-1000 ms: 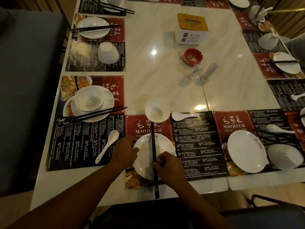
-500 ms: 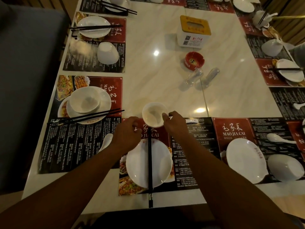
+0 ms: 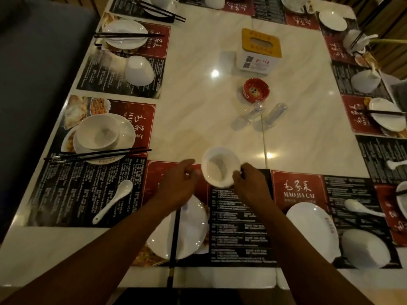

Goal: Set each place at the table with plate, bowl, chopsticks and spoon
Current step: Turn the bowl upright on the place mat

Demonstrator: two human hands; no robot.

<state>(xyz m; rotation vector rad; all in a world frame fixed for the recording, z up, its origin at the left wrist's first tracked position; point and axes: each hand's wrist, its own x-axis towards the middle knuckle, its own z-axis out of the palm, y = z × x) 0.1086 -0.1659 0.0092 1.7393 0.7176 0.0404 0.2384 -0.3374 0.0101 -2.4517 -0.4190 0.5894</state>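
Observation:
A small white bowl (image 3: 220, 167) is tilted toward me at the far edge of the near placemat. My right hand (image 3: 248, 188) grips its right rim. My left hand (image 3: 178, 186) hovers just left of the bowl, fingers apart, holding nothing. Below my hands a white plate (image 3: 193, 230) lies on the mat, with black chopsticks (image 3: 175, 234) across it pointing toward me past the table edge. This place's spoon is hidden under my right hand. The left place has a bowl on a plate (image 3: 99, 135), chopsticks (image 3: 99, 154) and a spoon (image 3: 114, 200).
The right place holds a plate (image 3: 312, 230), an overturned bowl (image 3: 363, 249) and a spoon (image 3: 361, 208). In the table's middle stand a tissue box (image 3: 258, 51) and a red ashtray (image 3: 255, 90), with two clear glasses (image 3: 248, 115) lying on their sides. More settings line the far sides.
My right hand left the chopsticks on the plate, reached forward and took the bowl by its rim, tilting it. My left hand moved from the plate's edge up beside the bowl.

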